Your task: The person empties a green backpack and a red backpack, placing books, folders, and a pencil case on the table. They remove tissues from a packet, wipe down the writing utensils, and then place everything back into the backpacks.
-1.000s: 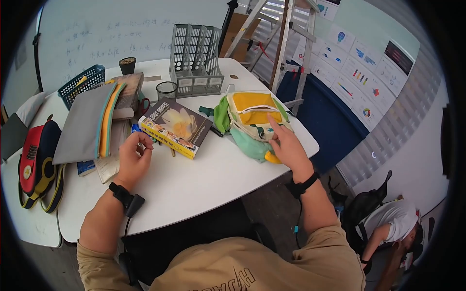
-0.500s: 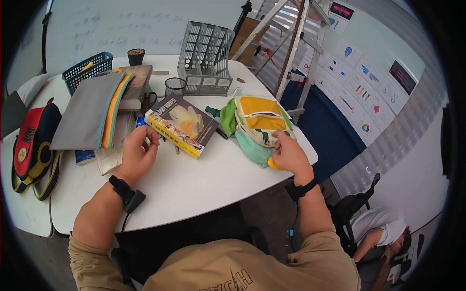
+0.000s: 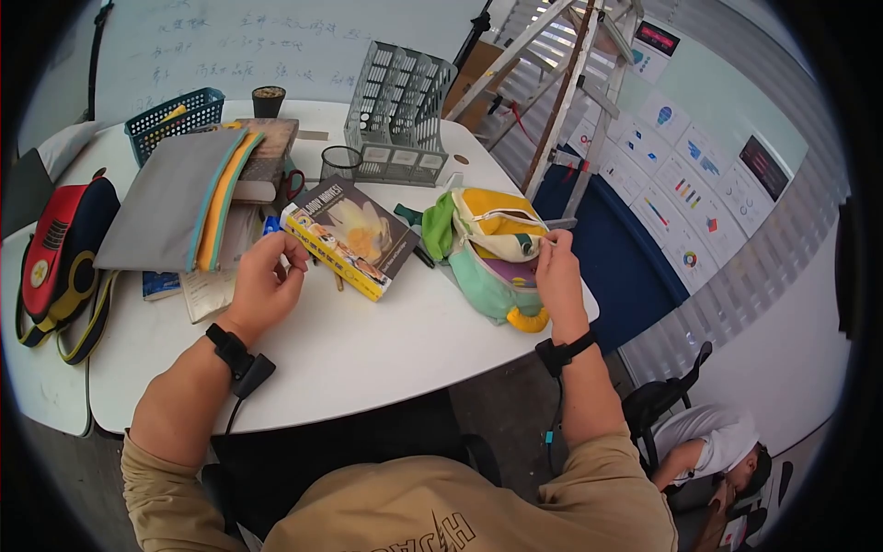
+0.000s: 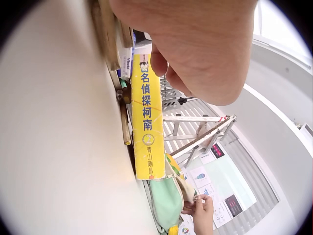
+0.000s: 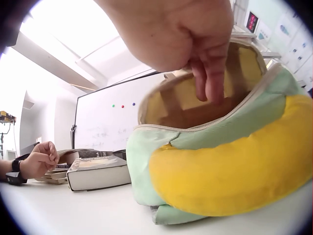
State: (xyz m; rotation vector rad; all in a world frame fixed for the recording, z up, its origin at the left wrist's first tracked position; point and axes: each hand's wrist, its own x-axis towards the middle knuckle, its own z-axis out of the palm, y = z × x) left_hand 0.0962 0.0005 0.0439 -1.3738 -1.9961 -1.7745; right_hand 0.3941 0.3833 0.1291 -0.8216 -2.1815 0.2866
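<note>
A small green, cream and yellow bag (image 3: 492, 267) lies at the table's right side, its zipped mouth gaping in the right wrist view, above a yellow band (image 5: 230, 169). My right hand (image 3: 563, 285) pinches the bag's cream upper flap at its right edge; the flap is lifted. Some of these fingertips are hidden by the hand (image 5: 181, 39). My left hand (image 3: 267, 285) hangs with loosely curled fingers, holding nothing, just left of a thick book (image 3: 354, 239) with a yellow spine (image 4: 148, 122).
A grey folder (image 3: 170, 202) lies on books at the left, beside a red and navy bag (image 3: 69, 258). Behind stand a teal basket (image 3: 175, 124), a mesh cup (image 3: 341, 164) and a grey file rack (image 3: 395, 115). A ladder (image 3: 575, 101) stands beyond the table.
My right hand has moved from over the bag's front to its flap edge and lifted it, uncovering a purple patch. My left hand has barely moved; the head view has shifted slightly.
</note>
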